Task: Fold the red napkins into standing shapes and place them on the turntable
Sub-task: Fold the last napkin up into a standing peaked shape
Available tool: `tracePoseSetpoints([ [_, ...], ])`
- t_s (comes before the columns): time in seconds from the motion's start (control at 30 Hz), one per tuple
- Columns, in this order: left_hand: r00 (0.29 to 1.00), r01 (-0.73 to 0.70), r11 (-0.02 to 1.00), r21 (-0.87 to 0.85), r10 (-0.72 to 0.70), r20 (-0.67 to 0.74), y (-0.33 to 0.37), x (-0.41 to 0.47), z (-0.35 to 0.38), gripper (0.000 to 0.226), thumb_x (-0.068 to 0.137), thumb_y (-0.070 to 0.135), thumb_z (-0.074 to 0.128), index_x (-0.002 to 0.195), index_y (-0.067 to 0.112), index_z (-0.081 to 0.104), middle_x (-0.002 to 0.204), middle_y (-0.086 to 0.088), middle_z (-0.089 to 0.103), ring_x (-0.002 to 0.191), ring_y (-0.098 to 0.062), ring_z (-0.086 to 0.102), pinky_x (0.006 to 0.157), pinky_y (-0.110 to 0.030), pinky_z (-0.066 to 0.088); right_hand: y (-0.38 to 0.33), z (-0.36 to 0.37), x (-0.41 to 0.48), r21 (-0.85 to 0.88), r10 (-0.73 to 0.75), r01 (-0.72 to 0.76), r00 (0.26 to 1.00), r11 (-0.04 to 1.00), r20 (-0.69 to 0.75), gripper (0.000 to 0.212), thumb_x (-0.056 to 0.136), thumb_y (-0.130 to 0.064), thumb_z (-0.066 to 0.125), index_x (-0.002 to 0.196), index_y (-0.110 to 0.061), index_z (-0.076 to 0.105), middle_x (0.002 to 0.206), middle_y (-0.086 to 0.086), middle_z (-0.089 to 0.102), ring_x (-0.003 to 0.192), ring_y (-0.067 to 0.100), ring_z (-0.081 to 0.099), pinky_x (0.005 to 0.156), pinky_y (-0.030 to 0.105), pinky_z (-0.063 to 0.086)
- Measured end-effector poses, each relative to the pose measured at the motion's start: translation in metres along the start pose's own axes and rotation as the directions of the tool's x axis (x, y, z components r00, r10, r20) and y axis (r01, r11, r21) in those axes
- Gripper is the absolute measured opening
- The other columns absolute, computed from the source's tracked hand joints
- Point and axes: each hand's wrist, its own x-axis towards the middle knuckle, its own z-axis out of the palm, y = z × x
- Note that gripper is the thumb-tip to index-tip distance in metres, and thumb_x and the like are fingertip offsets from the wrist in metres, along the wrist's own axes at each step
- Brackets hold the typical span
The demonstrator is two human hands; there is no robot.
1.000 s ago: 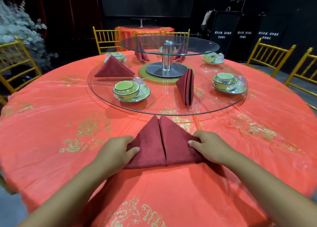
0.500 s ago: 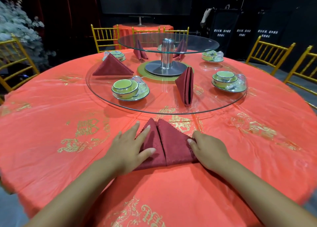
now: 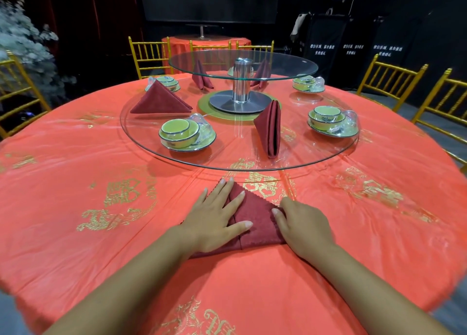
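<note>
A dark red napkin [image 3: 255, 217], folded into a triangle with a seam down its middle, lies flat on the tablecloth in front of me. My left hand [image 3: 214, 218] lies flat on its left half, fingers straight and spread. My right hand [image 3: 304, 227] rests at the right corner, fingertips touching the cloth's edge. Beyond them is the glass turntable [image 3: 141, 138]. On it one folded napkin [image 3: 270, 130] stands upright near the front and another [image 3: 159, 101] stands as a low tent at the left. Two more napkins [image 3: 201, 76] stand at the far side.
Green bowl-and-saucer sets [image 3: 185, 135] [image 3: 332, 122] sit on the turntable, with more at the back. A steel post [image 3: 241, 82] carries a smaller upper glass tier [image 3: 290, 66]. Gold chairs [image 3: 390, 80] ring the red-clothed round table [image 3: 75, 183].
My left hand slid from the napkin's left corner up onto its left half and flattened out, fingers spread. My right hand stayed at the right corner.
</note>
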Motion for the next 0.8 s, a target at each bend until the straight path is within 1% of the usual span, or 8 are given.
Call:
tracePoseSetpoints([
  [0.1, 1.000, 0.000, 1.000, 0.001, 0.000, 0.008, -0.0008, 0.0004, 0.0030, 0.092, 0.069, 0.086, -0.003, 0.149, 0.040, -0.008, 0.151, 0.011, -0.032, 0.138, -0.007, -0.033, 0.118, -0.043, -0.012, 0.0009, 0.0026, -0.0021, 0.007, 0.008, -0.007, 0.999, 1.000, -0.043, 0.026, 0.097, -0.042, 0.038, 0.082, -0.021, 0.039, 0.078, -0.001, 0.060, 0.071, 0.025, 0.056, 0.057, 0.034, 0.024],
  [0.2, 1.000, 0.007, 1.000, 0.014, -0.007, 0.013, -0.0004, 0.0010, 0.0034, 0.092, 0.069, 0.086, -0.003, 0.149, 0.040, -0.008, 0.156, 0.009, -0.024, 0.140, -0.007, -0.029, 0.117, -0.041, -0.014, 0.0017, 0.0025, -0.0031, 0.009, 0.040, -0.039, 0.996, 0.999, -0.080, 0.027, 0.095, -0.043, 0.042, 0.080, -0.021, 0.041, 0.075, -0.001, 0.062, 0.070, 0.025, 0.058, 0.056, 0.033, 0.023],
  [0.3, 0.999, 0.010, 1.000, 0.010, -0.011, 0.042, 0.0007, 0.0024, 0.0006, 0.096, 0.065, 0.087, -0.005, 0.149, 0.041, -0.007, 0.158, 0.008, -0.020, 0.141, -0.007, -0.026, 0.118, -0.042, -0.012, 0.0039, 0.0023, -0.0038, -0.001, 0.069, -0.070, 0.993, 0.998, -0.094, 0.029, 0.094, -0.045, 0.045, 0.078, -0.022, 0.039, 0.073, 0.000, 0.063, 0.070, 0.026, 0.060, 0.056, 0.033, 0.023],
  [0.47, 0.998, 0.004, 1.000, 0.014, -0.005, 0.055, 0.0012, 0.0034, -0.0010, 0.099, 0.062, 0.087, -0.007, 0.149, 0.040, -0.007, 0.159, 0.006, -0.018, 0.143, -0.009, -0.023, 0.119, -0.043, -0.009, 0.0062, 0.0033, -0.0033, 0.028, 0.103, -0.102, 0.992, 0.994, -0.077, 0.032, 0.092, -0.047, 0.048, 0.074, -0.021, 0.040, 0.069, -0.001, 0.060, 0.069, 0.026, 0.058, 0.055, 0.033, 0.022],
  [0.53, 0.999, -0.001, 1.000, 0.018, 0.000, 0.043, 0.0024, 0.0022, 0.0011, 0.097, 0.063, 0.086, -0.007, 0.149, 0.040, -0.008, 0.159, 0.005, -0.018, 0.143, -0.009, -0.023, 0.119, -0.042, -0.009, 0.0078, 0.0043, -0.0034, 0.041, 0.093, -0.091, 0.994, 0.995, -0.051, 0.032, 0.092, -0.045, 0.048, 0.073, -0.021, 0.040, 0.066, -0.003, 0.053, 0.067, 0.025, 0.055, 0.055, 0.033, 0.022],
  [0.6, 0.999, -0.006, 1.000, 0.017, 0.006, 0.039, 0.0034, 0.0013, 0.0026, 0.096, 0.065, 0.086, -0.007, 0.149, 0.040, -0.008, 0.159, 0.006, -0.019, 0.143, -0.008, -0.023, 0.119, -0.042, -0.008, 0.0093, 0.0053, -0.0036, 0.060, 0.084, -0.082, 0.996, 0.995, -0.032, 0.032, 0.092, -0.044, 0.048, 0.072, -0.021, 0.041, 0.062, -0.006, 0.044, 0.063, 0.022, 0.048, 0.054, 0.034, 0.021],
  [0.63, 0.999, -0.005, 1.000, 0.015, 0.005, 0.042, 0.0036, 0.0013, 0.0028, 0.095, 0.065, 0.086, -0.007, 0.149, 0.040, -0.009, 0.159, 0.006, -0.019, 0.143, -0.008, -0.023, 0.119, -0.042, -0.008, 0.0099, 0.0054, -0.0037, 0.067, 0.085, -0.083, 0.996, 0.994, -0.028, 0.031, 0.092, -0.043, 0.048, 0.072, -0.020, 0.042, 0.061, -0.007, 0.042, 0.062, 0.021, 0.045, 0.054, 0.034, 0.021],
  [0.8, 0.998, 0.005, 1.000, 0.028, -0.007, 0.069, 0.0014, 0.0036, 0.0023, 0.084, 0.077, 0.082, 0.007, 0.149, 0.041, -0.007, 0.159, 0.007, -0.018, 0.143, -0.009, -0.022, 0.119, -0.042, -0.008, 0.0089, 0.0034, -0.0028, 0.062, 0.106, -0.105, 0.994, 0.993, -0.017, 0.031, 0.093, -0.045, 0.046, 0.075, -0.020, 0.044, 0.065, -0.006, 0.045, 0.066, 0.022, 0.051, 0.055, 0.034, 0.023],
])
